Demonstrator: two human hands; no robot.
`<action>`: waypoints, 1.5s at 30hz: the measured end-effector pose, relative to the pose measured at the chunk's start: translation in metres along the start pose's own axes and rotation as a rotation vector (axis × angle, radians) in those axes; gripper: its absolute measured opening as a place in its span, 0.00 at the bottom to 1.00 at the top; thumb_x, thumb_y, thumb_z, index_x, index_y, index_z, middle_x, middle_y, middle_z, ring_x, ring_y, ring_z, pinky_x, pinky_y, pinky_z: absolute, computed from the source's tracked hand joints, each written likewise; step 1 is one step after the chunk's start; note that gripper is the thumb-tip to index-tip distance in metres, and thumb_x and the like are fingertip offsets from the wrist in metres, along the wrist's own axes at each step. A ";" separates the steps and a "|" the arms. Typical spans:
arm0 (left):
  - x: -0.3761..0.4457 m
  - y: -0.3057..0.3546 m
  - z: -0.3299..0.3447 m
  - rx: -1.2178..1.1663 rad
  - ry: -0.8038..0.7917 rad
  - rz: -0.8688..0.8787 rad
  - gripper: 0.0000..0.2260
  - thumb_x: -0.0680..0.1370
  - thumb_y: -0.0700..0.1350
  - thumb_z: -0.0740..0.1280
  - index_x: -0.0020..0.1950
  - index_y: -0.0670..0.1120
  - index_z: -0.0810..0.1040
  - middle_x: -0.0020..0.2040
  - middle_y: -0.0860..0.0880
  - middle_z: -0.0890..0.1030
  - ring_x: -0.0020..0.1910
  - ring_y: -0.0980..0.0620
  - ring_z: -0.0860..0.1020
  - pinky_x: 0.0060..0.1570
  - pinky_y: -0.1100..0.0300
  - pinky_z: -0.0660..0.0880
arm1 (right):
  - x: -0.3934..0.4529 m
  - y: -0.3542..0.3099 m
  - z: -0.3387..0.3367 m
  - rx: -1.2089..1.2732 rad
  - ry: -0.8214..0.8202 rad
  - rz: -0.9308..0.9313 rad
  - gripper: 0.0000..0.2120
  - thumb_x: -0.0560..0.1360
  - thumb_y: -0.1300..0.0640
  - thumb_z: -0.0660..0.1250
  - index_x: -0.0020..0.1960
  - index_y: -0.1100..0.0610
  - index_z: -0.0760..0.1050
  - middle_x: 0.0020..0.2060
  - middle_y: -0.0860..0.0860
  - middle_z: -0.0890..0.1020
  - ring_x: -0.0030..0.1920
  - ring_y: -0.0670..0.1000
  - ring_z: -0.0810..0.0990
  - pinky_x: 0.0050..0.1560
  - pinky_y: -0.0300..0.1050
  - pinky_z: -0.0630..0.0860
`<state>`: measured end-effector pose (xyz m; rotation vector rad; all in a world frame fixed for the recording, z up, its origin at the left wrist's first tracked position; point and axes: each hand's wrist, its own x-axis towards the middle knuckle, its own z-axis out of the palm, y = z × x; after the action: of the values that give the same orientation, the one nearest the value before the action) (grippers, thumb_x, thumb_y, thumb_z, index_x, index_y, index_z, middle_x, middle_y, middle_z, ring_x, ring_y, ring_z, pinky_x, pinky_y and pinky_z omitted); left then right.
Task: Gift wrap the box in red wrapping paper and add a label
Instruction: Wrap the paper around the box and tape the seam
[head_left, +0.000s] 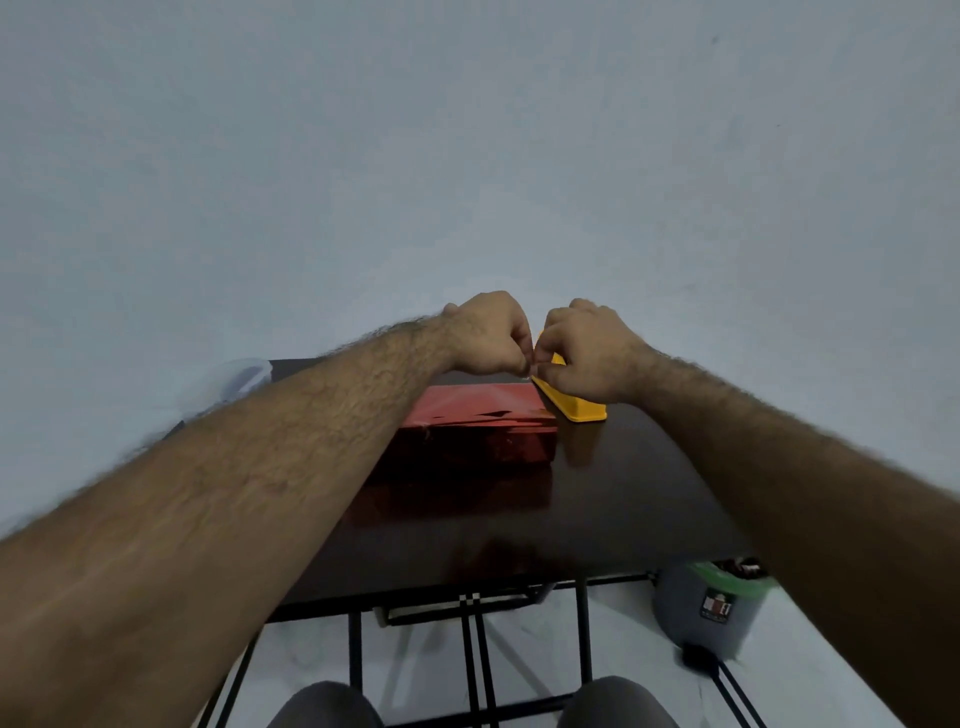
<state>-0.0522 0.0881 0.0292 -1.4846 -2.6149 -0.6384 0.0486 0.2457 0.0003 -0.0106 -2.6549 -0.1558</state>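
Fingers (522, 358) of both hands are curled and pinched together at the far side of the table (623, 493), thumbs and forefingers meeting tip to tip; what they pinch is too small to tell. Left hand (488, 332) and right hand (587, 348) hover over a yellow object (576, 405). Just to its left, nearer the person, lies the box (478, 431), covered in red wrapping paper. A grey bin (711, 608) stands on the floor at right.

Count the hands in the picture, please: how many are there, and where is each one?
2. The left hand is above the far end of the red wrapped box. The right hand is over the yellow tape dispenser. Their fingertips meet; none seems hidden.
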 end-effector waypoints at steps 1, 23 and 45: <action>-0.004 0.000 -0.002 0.014 -0.006 -0.010 0.02 0.75 0.43 0.76 0.46 0.50 0.88 0.39 0.57 0.83 0.42 0.59 0.78 0.59 0.48 0.76 | -0.001 -0.003 -0.002 0.042 -0.007 0.022 0.05 0.78 0.49 0.71 0.46 0.45 0.85 0.41 0.41 0.75 0.49 0.49 0.71 0.50 0.48 0.68; -0.043 -0.094 0.027 -0.963 -0.053 -0.525 0.07 0.84 0.40 0.67 0.54 0.37 0.82 0.43 0.41 0.86 0.39 0.49 0.85 0.43 0.57 0.82 | -0.050 -0.043 0.090 0.234 0.105 -0.132 0.21 0.83 0.46 0.60 0.70 0.54 0.80 0.65 0.50 0.85 0.67 0.51 0.81 0.68 0.56 0.76; -0.019 -0.074 0.008 -0.760 -0.294 -0.566 0.07 0.83 0.44 0.71 0.46 0.44 0.81 0.37 0.48 0.81 0.33 0.54 0.79 0.35 0.62 0.78 | -0.057 -0.044 0.114 0.719 0.359 0.248 0.23 0.70 0.48 0.83 0.62 0.53 0.85 0.54 0.45 0.87 0.56 0.41 0.84 0.61 0.47 0.83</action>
<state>-0.1027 0.0424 -0.0069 -0.9433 -3.2414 -1.7400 0.0451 0.2162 -0.1307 -0.0681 -2.1872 0.7971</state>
